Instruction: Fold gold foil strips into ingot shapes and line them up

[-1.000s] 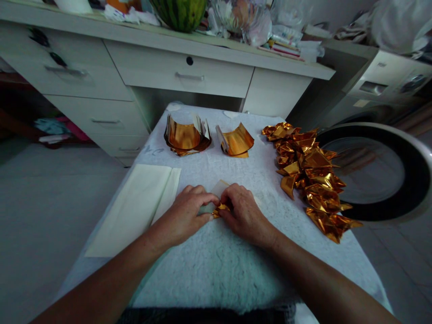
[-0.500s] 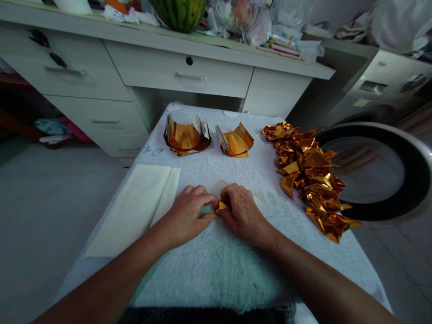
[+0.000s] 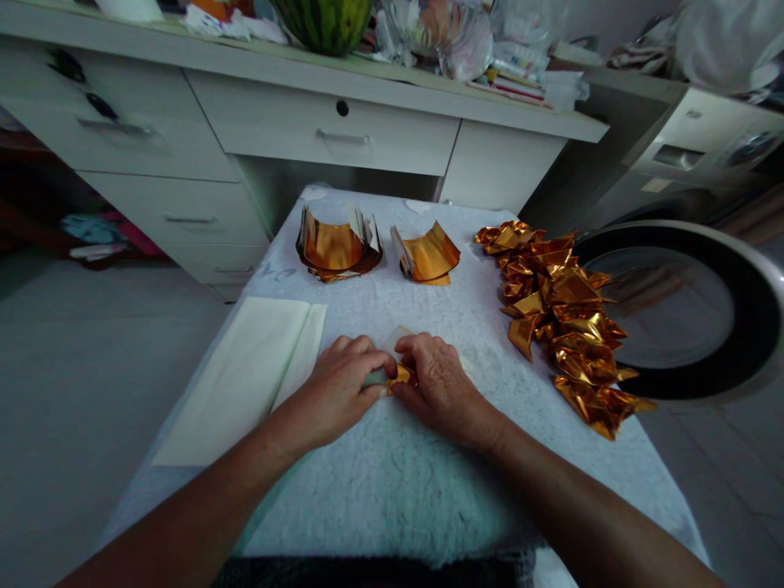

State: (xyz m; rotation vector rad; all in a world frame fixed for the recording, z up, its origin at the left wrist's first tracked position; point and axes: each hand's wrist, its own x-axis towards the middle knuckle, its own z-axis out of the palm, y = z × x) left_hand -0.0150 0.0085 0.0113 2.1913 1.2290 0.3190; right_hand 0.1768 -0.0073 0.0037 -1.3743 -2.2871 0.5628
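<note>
Between my fingertips, at the middle of the cloth-covered table (image 3: 392, 490), is a small piece of gold foil paper (image 3: 403, 376), with a pale sheet corner showing behind it. My left hand (image 3: 348, 392) pinches its left side between thumb and forefinger. From the other side my right hand (image 3: 442, 392) grips the foil with curled fingers, which hide much of it. Beyond my hands stand two curved stacks of gold foil sheets, a thicker stack (image 3: 334, 247) and a thinner stack (image 3: 430, 255). A long heap of folded gold foil pieces (image 3: 567, 318) lies to the right.
Pale yellow paper sheets (image 3: 238, 376) lie at the table's left. Past the far edge stands a white desk (image 3: 343, 147) with drawers, a watermelon (image 3: 324, 24) and plastic bags on top. The open round door (image 3: 759, 318) of a washing machine (image 3: 692, 147) borders the right side.
My fingers have shifted slightly around the foil, and a little more creasing shows on it. The stacks and the heap stay where they were.
</note>
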